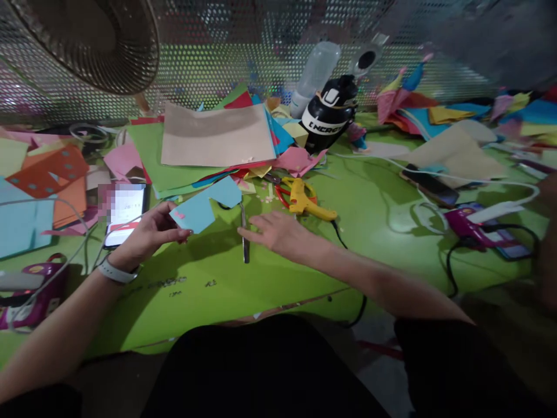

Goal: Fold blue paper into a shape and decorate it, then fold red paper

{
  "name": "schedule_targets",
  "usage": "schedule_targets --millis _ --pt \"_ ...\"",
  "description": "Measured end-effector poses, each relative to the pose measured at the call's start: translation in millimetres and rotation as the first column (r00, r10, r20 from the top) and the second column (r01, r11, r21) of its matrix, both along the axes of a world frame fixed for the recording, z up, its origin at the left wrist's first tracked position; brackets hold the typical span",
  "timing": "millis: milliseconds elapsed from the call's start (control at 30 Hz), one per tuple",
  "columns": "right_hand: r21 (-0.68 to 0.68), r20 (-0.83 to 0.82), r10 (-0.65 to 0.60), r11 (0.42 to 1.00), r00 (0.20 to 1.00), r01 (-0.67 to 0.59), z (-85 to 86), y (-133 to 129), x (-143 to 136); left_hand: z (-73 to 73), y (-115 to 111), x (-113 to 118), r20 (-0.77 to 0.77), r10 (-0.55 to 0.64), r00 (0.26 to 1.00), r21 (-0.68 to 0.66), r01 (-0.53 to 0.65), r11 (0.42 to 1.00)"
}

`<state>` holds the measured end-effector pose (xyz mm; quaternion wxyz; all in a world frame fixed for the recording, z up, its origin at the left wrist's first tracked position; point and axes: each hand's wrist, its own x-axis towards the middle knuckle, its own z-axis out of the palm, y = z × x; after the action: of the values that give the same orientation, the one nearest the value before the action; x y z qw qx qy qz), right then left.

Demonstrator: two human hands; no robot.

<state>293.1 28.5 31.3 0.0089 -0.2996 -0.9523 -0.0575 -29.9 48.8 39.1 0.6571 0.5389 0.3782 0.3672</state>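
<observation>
My left hand (152, 232) pinches the left end of a light blue paper cutout (198, 212) with angular notched edges, holding it above the green table. A small pink patch (179, 215) sits on the paper near my thumb. My right hand (278, 235) is open, palm down, its fingers stretched toward a slim silver metal tool (245, 238) that lies upright in view on the table. The fingertips are beside the tool; I cannot tell whether they touch it. Just beyond the right hand are a yellow glue gun (304, 200) and scissors with red-orange handles (282, 197).
A stack of coloured paper (217, 133) lies at the back, beside a black bottle (326, 119). A lit phone (126, 212) lies left of my hand. Purple power strips (465, 226) and loose cables occupy both sides. A fan (91, 40) stands back left. The table's front edge is near me.
</observation>
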Motion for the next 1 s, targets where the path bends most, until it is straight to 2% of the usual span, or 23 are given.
schedule_targets --millis 100,267,333,400,467,533,600,667,700,767,900,1000 --pt "0.094 0.068 0.106 0.989 0.992 -0.113 -12.0 4 -19 -1.1 -1 0 0.003 -0.02 1.0 0.004 0.02 1.0" --pt "0.252 0.057 0.282 0.924 0.958 -0.288 -14.1 10 -9 -6.3 -1 0 0.057 -0.055 0.997 0.022 0.053 0.998" --pt "0.294 -0.008 0.336 0.901 0.942 -0.319 -13.9 9 -5 -8.5 -1 -1 0.069 -0.061 0.996 0.03 0.059 0.998" --pt "0.302 -0.163 0.34 0.911 0.926 -0.281 -14.3 5 -3 -9.7 -2 0 0.077 -0.066 0.995 0.031 0.064 0.998" --pt "0.2 -0.41 0.247 0.964 0.878 -0.178 -14.6 -1 -3 -9.5 -3 1 0.081 -0.074 0.994 0.028 0.072 0.997" --pt "-0.034 -0.667 0.032 0.997 0.744 -0.074 -14.6 -7 -3 -8.3 -4 2 0.077 -0.089 0.993 0.027 0.087 0.996" --pt "-0.272 -0.802 -0.197 0.961 0.563 -0.051 -14.5 -12 -2 -6.5 -6 4 0.061 -0.096 0.994 0.028 0.095 0.995" --pt "-0.423 -0.815 -0.343 0.903 0.467 -0.075 -14.4 -14 -2 -5.0 -7 6 0.053 -0.096 0.994 0.032 0.095 0.995" --pt "-0.46 -0.801 -0.376 0.885 0.465 -0.076 -14.3 -13 -1 -4.4 -8 7 0.054 -0.097 0.994 0.035 0.095 0.995" --pt "-0.474 -0.761 -0.389 0.88 0.519 -0.036 -13.4 -11 0 -3.8 -9 8 0.057 -0.102 0.993 0.034 0.1 0.994" --pt "-0.365 -0.683 -0.347 0.924 0.643 0.112 -8.5 -4 4 -4.1 -10 12 0.061 -0.128 0.99 0.03 0.126 0.992" --pt "-0.318 -0.617 -0.396 0.916 0.68 0.245 -1.7 -3 10 -4.7 -11 14 0.071 -0.159 0.985 0.039 0.157 0.987"
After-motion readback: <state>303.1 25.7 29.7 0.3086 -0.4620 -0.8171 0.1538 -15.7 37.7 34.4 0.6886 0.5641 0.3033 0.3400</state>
